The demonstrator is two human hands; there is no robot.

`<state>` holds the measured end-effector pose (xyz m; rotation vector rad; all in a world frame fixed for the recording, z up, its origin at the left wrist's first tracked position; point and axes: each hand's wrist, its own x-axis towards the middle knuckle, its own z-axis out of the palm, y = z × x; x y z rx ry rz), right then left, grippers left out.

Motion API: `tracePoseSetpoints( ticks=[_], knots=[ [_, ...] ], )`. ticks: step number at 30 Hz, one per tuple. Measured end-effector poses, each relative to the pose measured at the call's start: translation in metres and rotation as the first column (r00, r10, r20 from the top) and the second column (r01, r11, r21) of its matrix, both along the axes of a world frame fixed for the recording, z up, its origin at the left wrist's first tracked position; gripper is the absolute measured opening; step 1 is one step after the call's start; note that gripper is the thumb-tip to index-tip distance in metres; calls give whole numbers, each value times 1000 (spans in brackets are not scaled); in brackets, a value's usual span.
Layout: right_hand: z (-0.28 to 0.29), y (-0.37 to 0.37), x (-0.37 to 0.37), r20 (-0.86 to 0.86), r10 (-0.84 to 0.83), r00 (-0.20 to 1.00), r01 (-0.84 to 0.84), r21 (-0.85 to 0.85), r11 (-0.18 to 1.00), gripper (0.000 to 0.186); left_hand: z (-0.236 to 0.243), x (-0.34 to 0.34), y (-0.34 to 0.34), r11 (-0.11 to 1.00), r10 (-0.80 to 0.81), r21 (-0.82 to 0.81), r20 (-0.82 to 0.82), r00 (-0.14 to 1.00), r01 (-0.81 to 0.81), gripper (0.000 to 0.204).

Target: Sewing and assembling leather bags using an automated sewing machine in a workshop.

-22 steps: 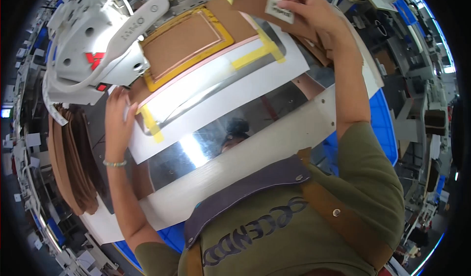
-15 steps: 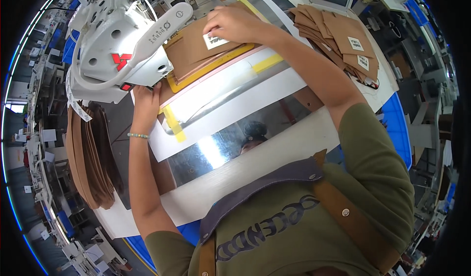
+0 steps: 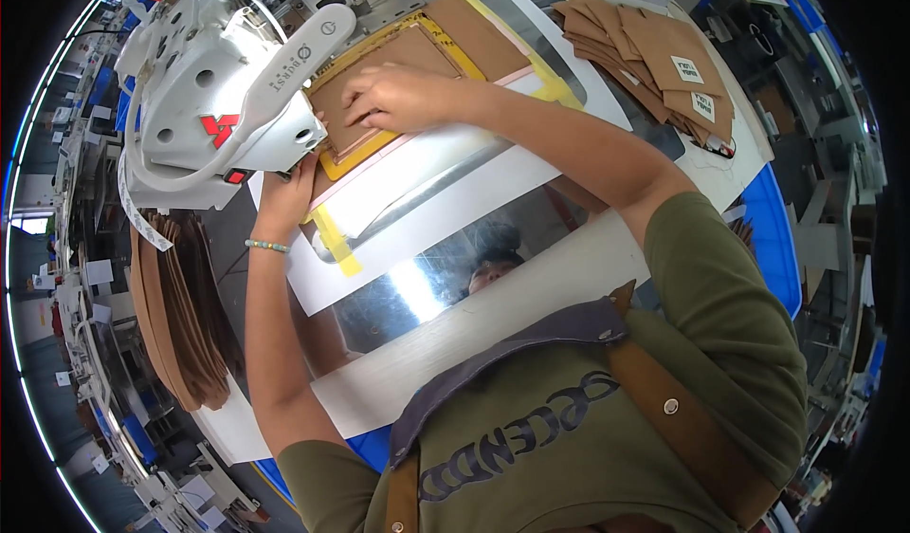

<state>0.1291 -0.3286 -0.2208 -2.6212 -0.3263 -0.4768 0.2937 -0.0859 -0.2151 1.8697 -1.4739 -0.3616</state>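
Note:
A yellow rectangular frame (image 3: 452, 47) lies on the machine's work surface, around a flat brown fabric panel (image 3: 409, 51). My right hand (image 3: 403, 97) rests on this panel near the frame's front edge, fingers bent and slightly apart, gripping nothing that I can see. My left hand (image 3: 292, 192) is at the frame's left end, beside the white sewing machine head (image 3: 223, 106). Its fingers stretch forward along the brown fabric and are partly hidden by the machine. More brown fabric (image 3: 482, 35) extends beyond the frame's right side.
A pile of brown fabric pieces with white labels (image 3: 654, 54) lies at the far right. Folded brown pieces (image 3: 175, 315) hang at the left edge. White sheeting with yellow tape (image 3: 334, 239) and a shiny metal plate (image 3: 417, 296) are nearer me. A blue bin (image 3: 770, 248) stands right.
My right hand has moved left and nearer to me. The white-labelled brown piece under it is out of sight, exposing the yellow frame and panel. My left hand has barely moved.

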Motion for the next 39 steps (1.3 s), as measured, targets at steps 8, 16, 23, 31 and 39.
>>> tracePoseSetpoints(
  ticks=[8,16,23,31,39],
  knots=[
    [-7,22,10,74,132,988,-135,27,991,35,-69,93,33,959,282,-132,334,899,-252,31],
    [-17,15,-3,102,118,988,-110,-81,991,38,-11,15,-24,985,-83,-130,224,971,114,36],
    [-6,19,4,57,153,987,-157,76,985,35,7,10,-20,1000,20,5,478,878,-25,40],
    [-7,20,2,107,114,988,-118,33,992,31,1,28,-12,996,-81,12,440,894,85,40],
    [-5,16,7,109,119,987,-113,-66,991,32,-13,49,-3,994,-90,-20,405,910,108,51]
  ],
)
